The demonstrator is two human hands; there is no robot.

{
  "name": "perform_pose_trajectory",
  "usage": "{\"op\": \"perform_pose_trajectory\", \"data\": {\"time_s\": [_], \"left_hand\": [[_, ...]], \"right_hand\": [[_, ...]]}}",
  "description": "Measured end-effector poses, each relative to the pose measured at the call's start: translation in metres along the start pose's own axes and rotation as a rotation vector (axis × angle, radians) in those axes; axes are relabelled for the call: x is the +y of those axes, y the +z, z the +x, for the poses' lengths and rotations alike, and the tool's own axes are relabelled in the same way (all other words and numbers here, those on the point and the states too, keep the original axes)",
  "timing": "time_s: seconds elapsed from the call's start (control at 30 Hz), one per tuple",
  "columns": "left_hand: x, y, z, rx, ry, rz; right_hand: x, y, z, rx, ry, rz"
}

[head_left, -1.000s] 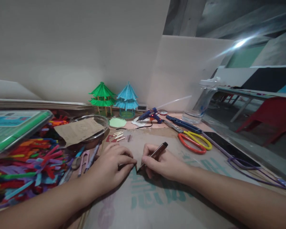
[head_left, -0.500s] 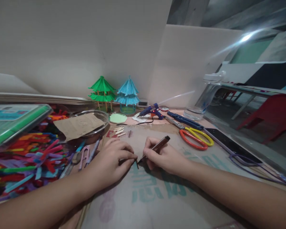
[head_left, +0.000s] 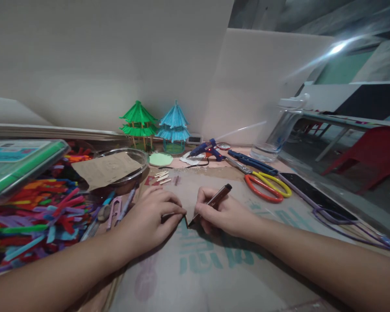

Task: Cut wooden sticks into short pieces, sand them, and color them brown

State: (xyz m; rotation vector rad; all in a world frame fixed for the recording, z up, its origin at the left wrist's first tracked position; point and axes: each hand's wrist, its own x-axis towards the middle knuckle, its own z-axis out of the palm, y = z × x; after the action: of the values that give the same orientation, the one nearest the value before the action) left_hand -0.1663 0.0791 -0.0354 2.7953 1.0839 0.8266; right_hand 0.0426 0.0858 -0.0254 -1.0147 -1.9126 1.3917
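Head view: right hand [head_left: 222,214] grips a brown pen [head_left: 210,205] in a writing hold, tip down on the cardboard sheet [head_left: 214,268] covering the table. Left hand [head_left: 149,219] lies fingers-down on the sheet just left of the tip, thumb and forefinger pinching a small thin stick [head_left: 170,214] (too small to identify). Pen tip and stick end nearly meet between the hands.

Left edge: pile of coloured pipe cleaners [head_left: 35,216], green case [head_left: 16,162] on top, glass bowl [head_left: 134,167] with a cardboard scrap [head_left: 105,169] over it. Back: green pagoda [head_left: 138,123], blue pagoda [head_left: 173,125], glue gun [head_left: 204,150]. Right of the hands: scissors [head_left: 266,186], phone [head_left: 315,201], water bottle [head_left: 276,134]. Short wooden sticks [head_left: 160,177] lie near the bowl
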Motion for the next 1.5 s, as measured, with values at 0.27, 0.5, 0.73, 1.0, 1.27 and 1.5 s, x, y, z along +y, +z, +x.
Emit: {"op": "perform_pose_trajectory", "data": {"time_s": [0.27,0.5,0.73,1.0,1.27,1.5], "left_hand": [[0.0007,-0.0003,0.0003,0.018,0.006,0.002],[0.0011,-0.0007,0.0010,0.001,-0.007,-0.005],[0.0007,-0.0008,0.0010,0.003,0.001,0.002],[0.0066,-0.0020,0.0005,-0.014,-0.051,0.009],[0.0078,0.0001,-0.0004,-0.066,-0.127,-0.022],[0.0054,0.0022,-0.0006,-0.056,-0.121,-0.048]], "right_hand": [[0.0009,-0.0002,-0.0006,0.035,-0.052,-0.031],[0.0009,-0.0001,-0.0006,0.029,-0.017,0.003],[0.0007,0.0000,-0.0001,0.045,-0.037,-0.028],[0.0018,0.0008,0.0017,0.091,-0.079,-0.060],[0.0005,0.0011,0.0016,0.086,-0.067,-0.060],[0.0016,0.0015,0.0047,0.135,-0.124,-0.097]]}}
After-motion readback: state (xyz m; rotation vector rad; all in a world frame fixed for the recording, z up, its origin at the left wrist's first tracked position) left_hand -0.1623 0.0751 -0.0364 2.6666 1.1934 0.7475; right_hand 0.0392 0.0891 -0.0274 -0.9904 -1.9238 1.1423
